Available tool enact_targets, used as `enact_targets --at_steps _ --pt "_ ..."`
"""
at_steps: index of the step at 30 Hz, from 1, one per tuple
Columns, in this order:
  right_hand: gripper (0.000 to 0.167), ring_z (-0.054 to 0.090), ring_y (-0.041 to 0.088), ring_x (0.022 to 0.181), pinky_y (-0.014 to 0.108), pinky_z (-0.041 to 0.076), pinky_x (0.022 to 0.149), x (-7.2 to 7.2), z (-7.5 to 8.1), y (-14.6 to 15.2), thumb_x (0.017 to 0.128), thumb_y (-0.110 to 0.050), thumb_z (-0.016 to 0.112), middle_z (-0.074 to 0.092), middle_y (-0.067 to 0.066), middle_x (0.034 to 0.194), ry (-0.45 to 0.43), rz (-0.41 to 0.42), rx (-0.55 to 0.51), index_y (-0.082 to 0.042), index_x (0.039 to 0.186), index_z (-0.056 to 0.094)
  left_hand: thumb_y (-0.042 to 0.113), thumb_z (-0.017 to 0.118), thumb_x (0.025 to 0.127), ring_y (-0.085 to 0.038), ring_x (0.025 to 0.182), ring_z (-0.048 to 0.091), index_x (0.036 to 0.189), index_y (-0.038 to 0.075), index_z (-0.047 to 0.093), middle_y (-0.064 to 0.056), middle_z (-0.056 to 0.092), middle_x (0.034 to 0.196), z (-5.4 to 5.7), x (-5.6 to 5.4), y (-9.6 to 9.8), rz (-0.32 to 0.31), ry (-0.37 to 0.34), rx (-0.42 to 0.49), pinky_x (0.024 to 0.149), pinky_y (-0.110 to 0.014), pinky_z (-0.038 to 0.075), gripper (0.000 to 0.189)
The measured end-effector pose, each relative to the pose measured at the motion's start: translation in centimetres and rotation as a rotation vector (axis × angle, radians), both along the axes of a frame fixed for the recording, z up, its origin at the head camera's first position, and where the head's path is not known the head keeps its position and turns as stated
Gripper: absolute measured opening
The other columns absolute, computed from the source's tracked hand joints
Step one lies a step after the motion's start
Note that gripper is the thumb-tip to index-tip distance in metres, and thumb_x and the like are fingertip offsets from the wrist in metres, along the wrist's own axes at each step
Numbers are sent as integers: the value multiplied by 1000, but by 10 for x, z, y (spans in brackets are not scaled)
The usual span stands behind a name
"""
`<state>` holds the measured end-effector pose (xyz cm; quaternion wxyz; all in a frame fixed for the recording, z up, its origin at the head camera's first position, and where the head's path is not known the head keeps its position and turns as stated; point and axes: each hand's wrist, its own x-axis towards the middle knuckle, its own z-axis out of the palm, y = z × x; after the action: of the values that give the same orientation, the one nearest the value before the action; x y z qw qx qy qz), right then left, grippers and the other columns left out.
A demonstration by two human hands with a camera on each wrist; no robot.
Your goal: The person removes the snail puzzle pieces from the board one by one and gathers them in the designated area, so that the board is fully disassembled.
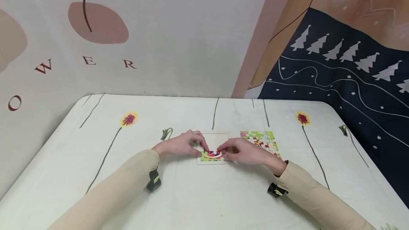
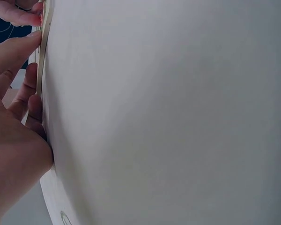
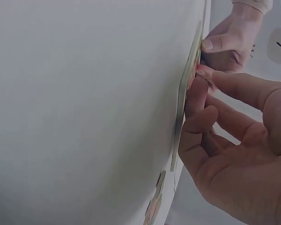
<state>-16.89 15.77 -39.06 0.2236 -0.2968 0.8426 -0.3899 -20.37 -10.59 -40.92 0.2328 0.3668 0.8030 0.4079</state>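
A shallow light wooden puzzle tray [image 1: 217,136] lies on the table, with green, red and blue puzzle pieces [image 1: 211,156] fitted along its near side. My left hand [image 1: 181,144] is at the tray's left side, its thumb by the left rim and its forefinger reaching onto the pieces. In the left wrist view, the fingers [image 2: 24,96] lie along the tray's edge. From the right, my right hand [image 1: 246,151] pinches at the right end of the row with thumb and forefinger. The pinched piece is mostly hidden behind the fingers.
More puzzle pieces [image 1: 260,138], green with red and pink parts, lie in a loose block right of the tray, partly behind the right hand. A white cloth printed with flowers [image 1: 129,119] covers the table. Behind it hangs a patterned curtain [image 1: 179,45].
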Motion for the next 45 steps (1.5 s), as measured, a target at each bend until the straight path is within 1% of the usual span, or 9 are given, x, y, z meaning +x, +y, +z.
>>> enact_targets --at_steps 5,9,15,20,25,34,37,40,45 --pt "28 51 12 74 25 42 67 0 -1 -2 90 -2 60 64 3 106 -2 2 5 -2 118 66 5 71 80 -17 108 45 100 12 72 5 59 105 1 0 1 -4 10 -7 98 -43 27 21" --pt "29 51 12 72 25 42 66 0 -1 -2 89 1 59 63 4 107 -4 4 7 -2 118 65 5 70 80 -17 108 45 100 11 72 5 60 105 1 0 1 -13 14 -2 99 -44 27 21" --pt "29 53 13 74 27 44 69 -1 -2 -2 89 2 60 61 4 106 -9 8 4 -3 117 64 4 70 80 -18 110 46 99 12 72 4 59 106 0 -1 1 -10 9 2 100 -46 27 20" --pt "27 53 14 75 27 44 69 -1 -2 -3 90 0 62 61 3 105 -13 6 -2 -4 117 64 3 70 80 -18 110 47 98 11 73 3 60 105 -2 -2 0 -14 12 14 100 -46 27 20" --pt "24 55 14 76 27 45 69 -1 -2 -4 89 -2 64 61 3 103 -28 -4 -21 -4 113 64 3 71 80 -18 108 48 98 10 72 3 60 104 -1 -1 0 -19 14 20 100 -45 27 20" --pt "18 57 17 79 27 45 71 -3 -3 -7 88 -3 67 60 5 96 -31 -9 -88 -5 105 61 5 71 80 -19 111 45 98 13 73 5 59 106 2 0 1 -2 11 -16 100 -47 27 20" --pt "18 56 17 78 27 44 69 -3 -4 -8 87 0 65 60 5 93 -27 -13 -94 -5 103 61 5 70 80 -18 110 45 98 14 73 5 59 106 2 0 1 -3 14 -23 99 -49 27 20" --pt "19 55 16 75 26 43 66 -2 -4 -10 85 4 60 60 4 90 -24 -19 -95 -5 101 60 7 70 80 -17 109 45 98 15 72 6 59 106 2 0 1 4 24 -39 98 -53 26 20" --pt "16 53 14 68 24 41 59 -1 -4 -13 86 5 59 59 1 85 6 -32 -98 -6 97 61 8 71 79 -17 109 46 98 16 72 6 58 106 1 0 1 3 33 -44 98 -53 26 20"
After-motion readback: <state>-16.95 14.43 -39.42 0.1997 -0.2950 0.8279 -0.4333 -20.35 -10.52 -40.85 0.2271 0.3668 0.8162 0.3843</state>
